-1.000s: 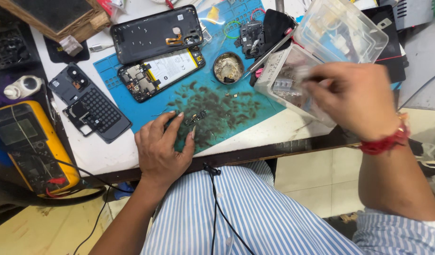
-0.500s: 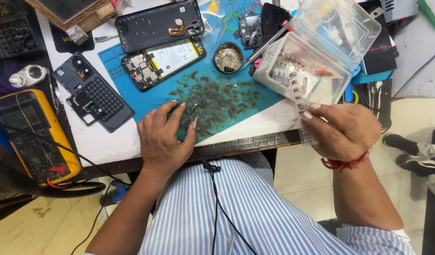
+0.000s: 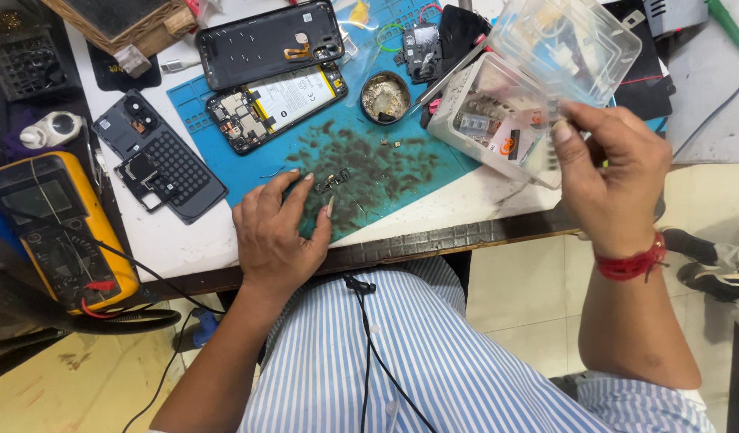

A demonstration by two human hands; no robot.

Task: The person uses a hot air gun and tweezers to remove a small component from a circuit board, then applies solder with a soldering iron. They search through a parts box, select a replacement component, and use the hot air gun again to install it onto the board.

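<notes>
Right hand [image 3: 614, 180] rose; its clear strip [image 3: 546, 140] now steeply tilted

We see bright, even overhead light on the white desk [image 3: 457, 204]; soft shadows, mild glare on the clear plastic lidded box [image 3: 570, 36] above it, straight edges bowing outward, everything sharp.

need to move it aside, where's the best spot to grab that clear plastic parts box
Probably grip the clear parts box by its low near wall, coming from the table-edge side: its hinged lid stands open behind, and the right hand already hovers there.
</notes>
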